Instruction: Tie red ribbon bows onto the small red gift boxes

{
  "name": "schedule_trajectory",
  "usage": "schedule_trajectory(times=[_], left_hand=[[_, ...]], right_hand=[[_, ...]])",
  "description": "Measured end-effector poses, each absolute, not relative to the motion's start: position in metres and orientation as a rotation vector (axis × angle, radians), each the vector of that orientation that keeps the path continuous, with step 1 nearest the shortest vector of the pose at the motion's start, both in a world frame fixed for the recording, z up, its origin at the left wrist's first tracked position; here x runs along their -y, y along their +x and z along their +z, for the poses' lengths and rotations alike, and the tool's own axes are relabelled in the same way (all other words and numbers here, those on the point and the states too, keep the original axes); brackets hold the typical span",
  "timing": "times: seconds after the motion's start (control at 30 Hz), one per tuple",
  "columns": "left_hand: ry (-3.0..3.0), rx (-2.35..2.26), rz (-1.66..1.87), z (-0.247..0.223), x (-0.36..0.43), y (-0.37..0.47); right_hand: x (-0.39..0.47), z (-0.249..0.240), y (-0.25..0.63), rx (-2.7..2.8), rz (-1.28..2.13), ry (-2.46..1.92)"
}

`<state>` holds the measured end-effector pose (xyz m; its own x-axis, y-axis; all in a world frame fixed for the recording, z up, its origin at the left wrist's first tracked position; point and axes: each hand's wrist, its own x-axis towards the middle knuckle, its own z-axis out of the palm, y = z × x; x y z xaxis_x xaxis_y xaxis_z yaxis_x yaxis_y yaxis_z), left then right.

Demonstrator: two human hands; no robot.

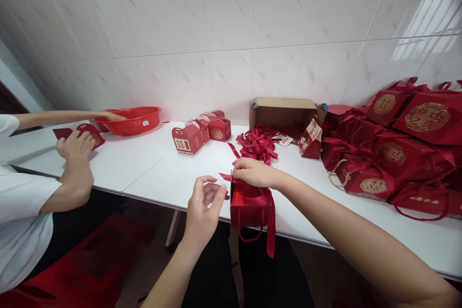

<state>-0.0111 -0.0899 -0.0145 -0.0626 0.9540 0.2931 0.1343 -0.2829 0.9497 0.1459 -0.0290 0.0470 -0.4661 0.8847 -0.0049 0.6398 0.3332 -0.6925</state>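
Observation:
A dark red gift box (250, 215) with a cord handle stands at the table's front edge, its top open and red ribbon lying in it and hanging down its front. My right hand (253, 172) is over the box's far left corner, fingers bent down on the ribbon; what its fingertips hold is partly hidden. Just left of the box is my left hand (206, 202), fingers curled but apart, with nothing visible between them. Behind the box lies a heap of loose red ribbons (257, 145).
Small red boxes (187, 139) stand left of centre. At the back are a cardboard box (287, 106) and an upright red box (311, 139); many red gift boxes (393, 154) are piled right. A person's hands (76, 144) work at left beside a red basin (133, 122).

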Motion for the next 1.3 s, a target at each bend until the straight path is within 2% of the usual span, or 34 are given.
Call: schedule_trajectory(times=[0.33, 0.5, 0.63, 0.73, 0.8, 0.9, 1.0, 1.13, 1.3], left_hand=[[1.287, -1.105, 1.331, -0.008, 0.052, -0.010], [1.527, -1.468, 1.210, -0.016, 0.049, -0.051], [1.853, -2.052, 0.636, -0.024, 0.059, -0.093], [1.964, -2.255, 0.571, -0.029, 0.062, -0.098], [1.958, -2.089, 0.832, -0.031, 0.059, -0.085], [1.756, -1.502, 1.143, -0.029, 0.050, -0.053], [1.518, -1.143, 1.093, -0.025, 0.045, -0.029], [1.373, -1.029, 0.924, -0.025, 0.049, -0.024], [1.190, -0.889, 0.915, -0.030, 0.051, -0.035]], right_hand=[[0.036, 0.044, 0.147, 2.283, 0.628, -1.346], [0.041, 0.045, 0.181, 2.021, 0.492, -1.274], [0.060, 0.034, 0.216, 1.919, 0.687, -1.305], [0.071, 0.012, 0.228, 1.860, 0.980, -1.293], [0.073, -0.005, 0.228, 1.789, 1.152, -1.272], [0.072, -0.023, 0.224, 1.654, 1.330, -1.255], [0.070, -0.030, 0.224, 1.542, 1.487, -1.214], [0.068, -0.031, 0.229, 1.528, 1.600, -1.117], [0.060, -0.031, 0.235, 1.271, 1.692, -0.958]])
